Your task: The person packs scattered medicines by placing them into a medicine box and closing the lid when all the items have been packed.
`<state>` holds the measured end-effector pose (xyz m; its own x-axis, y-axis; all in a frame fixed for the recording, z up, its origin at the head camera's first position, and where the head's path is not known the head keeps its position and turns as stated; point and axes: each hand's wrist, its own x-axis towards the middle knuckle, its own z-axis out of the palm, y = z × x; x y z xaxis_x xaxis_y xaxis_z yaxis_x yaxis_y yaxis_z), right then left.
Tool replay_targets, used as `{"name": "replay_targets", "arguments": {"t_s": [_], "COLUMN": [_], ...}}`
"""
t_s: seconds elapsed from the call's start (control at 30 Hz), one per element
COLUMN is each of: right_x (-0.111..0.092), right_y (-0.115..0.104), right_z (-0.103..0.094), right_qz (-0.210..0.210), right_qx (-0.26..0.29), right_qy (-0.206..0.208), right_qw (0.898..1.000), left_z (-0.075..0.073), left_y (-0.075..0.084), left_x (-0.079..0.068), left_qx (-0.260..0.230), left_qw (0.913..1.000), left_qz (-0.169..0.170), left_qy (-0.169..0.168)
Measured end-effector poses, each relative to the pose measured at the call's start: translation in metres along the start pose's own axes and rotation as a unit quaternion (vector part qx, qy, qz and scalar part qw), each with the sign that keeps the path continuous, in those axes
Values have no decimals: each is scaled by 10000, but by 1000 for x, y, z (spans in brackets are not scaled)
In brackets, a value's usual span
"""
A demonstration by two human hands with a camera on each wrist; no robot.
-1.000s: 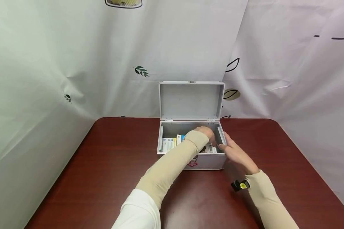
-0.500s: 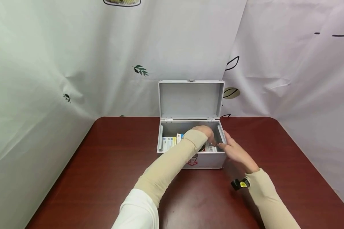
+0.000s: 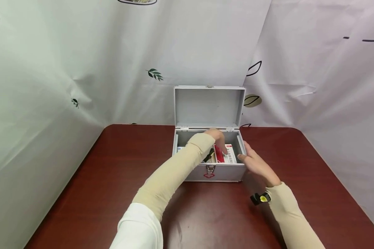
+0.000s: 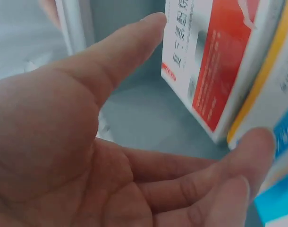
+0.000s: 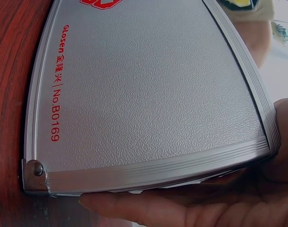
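Observation:
A silver first-aid box [image 3: 225, 174] with a red emblem stands on the table, its lid raised. My left hand [image 3: 217, 137] reaches down into it with nothing in its grasp. In the left wrist view the thumb and fingers are spread apart; the thumb tip is close to a red and white medicine carton [image 4: 217, 56], and whether it touches is unclear. The fingertips lie by a yellow-edged carton [image 4: 271, 80]. My right hand [image 3: 257, 166] holds the box's right wall, thumb at the rim and fingers along the outside [image 5: 158, 208].
The lid [image 3: 209, 107] leans back near the white patterned cloth [image 3: 127, 52]. More cartons stand upright in the box, partly hidden by my left forearm [image 3: 171, 173]. A dark clip-like item [image 3: 208, 155] lies among them. The reddish-brown table [image 3: 118, 193] surrounds the box.
My left hand has lifted and shifted left inside the box, uncovering the red and white carton. My right hand stays at the box's right wall.

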<state>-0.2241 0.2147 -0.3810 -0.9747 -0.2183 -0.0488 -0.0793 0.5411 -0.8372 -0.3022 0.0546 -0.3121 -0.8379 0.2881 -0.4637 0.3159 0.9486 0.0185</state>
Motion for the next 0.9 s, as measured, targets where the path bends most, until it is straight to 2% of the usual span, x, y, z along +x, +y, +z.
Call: {"name": "replay_targets", "arguments": {"t_s": [0.13,0.2,0.27,0.4,0.5,0.6,0.7,0.77,0.83,0.9], "right_x": [1,-1,-3,-5,-3,4,18,32,47,62], "right_y": [3,5,7,7,2,-9,-22,-31,-41,-50], "right_z": [-1,-1,-3,-12,-26,-44,-67,-83,-97,-108], "right_qz": [55,110,41,-198,-182,56,321,352,267,86], "right_qx": [-14,-31,-56,-85,-397,-768,-578,-191,102,260], "right_qy": [-10,-66,-122,-288,-486,-676,-752,-643,-383,-99], "right_qw": [10000,9999,9999,9994,9979,9947,9950,9971,9989,9996], "left_z": [-12,-19,-26,-40,-42,-37,-31,-30,-31,-35], "left_y": [-26,-43,-64,-109,-142,-171,-189,-194,-196,-194], "left_x": [-10,-18,-28,-48,-56,-54,-45,-38,-31,-27], "left_qx": [-856,-1305,-1809,-2262,-2483,-2988,-3780,-4263,-4626,-5036], "left_qw": [9963,9913,9827,9697,9607,9475,9183,8926,8680,8390], "left_qz": [-33,-152,-404,-813,-966,-657,-77,324,587,838], "left_qy": [16,-19,-14,439,778,925,1174,1431,1708,1885]}}
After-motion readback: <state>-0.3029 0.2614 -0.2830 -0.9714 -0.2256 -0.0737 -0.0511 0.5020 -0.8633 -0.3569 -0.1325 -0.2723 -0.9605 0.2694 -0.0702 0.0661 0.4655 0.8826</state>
